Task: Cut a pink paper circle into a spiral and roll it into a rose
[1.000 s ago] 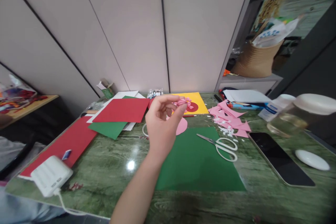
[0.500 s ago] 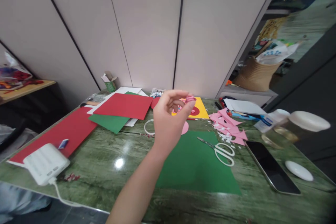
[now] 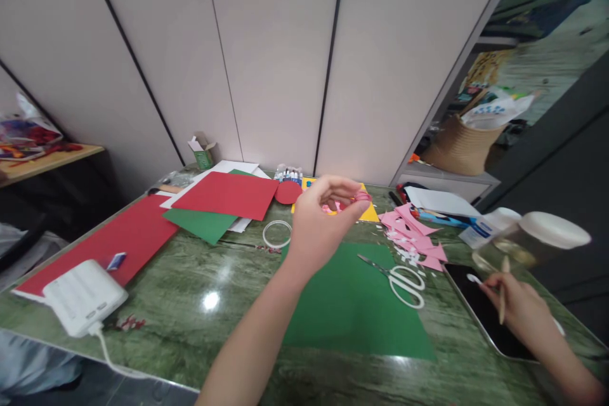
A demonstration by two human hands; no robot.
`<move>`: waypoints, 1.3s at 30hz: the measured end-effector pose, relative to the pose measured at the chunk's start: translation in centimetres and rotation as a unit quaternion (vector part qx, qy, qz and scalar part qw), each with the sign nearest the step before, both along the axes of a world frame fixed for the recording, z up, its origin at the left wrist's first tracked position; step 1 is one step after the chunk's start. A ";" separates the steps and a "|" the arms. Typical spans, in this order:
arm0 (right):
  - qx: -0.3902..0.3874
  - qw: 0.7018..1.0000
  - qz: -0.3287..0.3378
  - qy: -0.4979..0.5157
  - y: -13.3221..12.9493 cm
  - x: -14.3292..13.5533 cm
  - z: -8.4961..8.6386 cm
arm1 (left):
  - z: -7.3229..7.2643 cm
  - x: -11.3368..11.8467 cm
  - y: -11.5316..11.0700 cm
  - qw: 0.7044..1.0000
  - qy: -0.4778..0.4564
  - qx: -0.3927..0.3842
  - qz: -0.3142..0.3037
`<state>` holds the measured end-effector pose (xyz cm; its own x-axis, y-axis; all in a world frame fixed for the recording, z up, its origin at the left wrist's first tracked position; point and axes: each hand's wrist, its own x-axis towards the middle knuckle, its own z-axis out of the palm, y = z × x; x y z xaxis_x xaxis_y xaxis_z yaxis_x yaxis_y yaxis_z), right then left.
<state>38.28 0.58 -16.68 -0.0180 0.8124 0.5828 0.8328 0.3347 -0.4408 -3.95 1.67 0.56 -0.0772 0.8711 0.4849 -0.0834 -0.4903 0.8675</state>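
Note:
My left hand (image 3: 316, 225) is raised over the middle of the table, thumb and fingers pinching a small pink curled piece (image 3: 364, 196). Behind it a yellow sheet (image 3: 371, 210) with pink bits on it is partly hidden. At the right, my right hand (image 3: 521, 306) hovers above a black phone (image 3: 480, 311), closed around a thin pale wooden stick (image 3: 503, 298). A small white tip (image 3: 474, 279) shows at its fingertips; what it belongs to I cannot make out. White-handled scissors (image 3: 404, 285) lie on a green sheet (image 3: 347, 311) below my left hand.
Pink paper scraps (image 3: 413, 235) lie near a lidded clear jar (image 3: 552, 231). Red sheets (image 3: 223, 193), a red circle (image 3: 288, 192) and a white ring (image 3: 276, 234) are left of centre. A white power bank (image 3: 85, 295) with a cable sits front left.
My right hand has come into view at the right with the wooden stick. My left hand has shifted slightly right and down, still pinching the pink piece.

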 end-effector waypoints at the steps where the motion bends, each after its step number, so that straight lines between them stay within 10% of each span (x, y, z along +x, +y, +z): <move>1: -0.019 0.998 -0.013 -0.050 -0.1 0.0 0.0 | -0.1 0.0 0.1 1.000 -0.010 -0.010 -0.014; 4: -0.042 0.986 -0.057 -0.148 -0.5 -1.5 1.5 | -0.3 -0.1 0.4 0.995 -0.047 -0.049 -0.071; 8: -0.018 0.998 -0.050 -0.040 -1.3 -8.0 6.4 | -0.4 0.2 0.5 0.985 -0.065 -0.073 -0.143; 17: -0.024 0.927 0.283 0.245 -2.0 -23.3 16.5 | 0.4 1.1 -1.1 0.982 -0.010 -0.064 -0.177; 33: -0.004 0.900 0.309 0.306 -1.6 -24.4 16.5 | 0.0 2.2 -2.6 0.991 0.103 0.087 0.003; 39: -0.043 0.872 0.334 0.354 -1.5 -24.4 16.8 | 0.0 2.5 -2.5 0.991 0.096 0.093 -0.019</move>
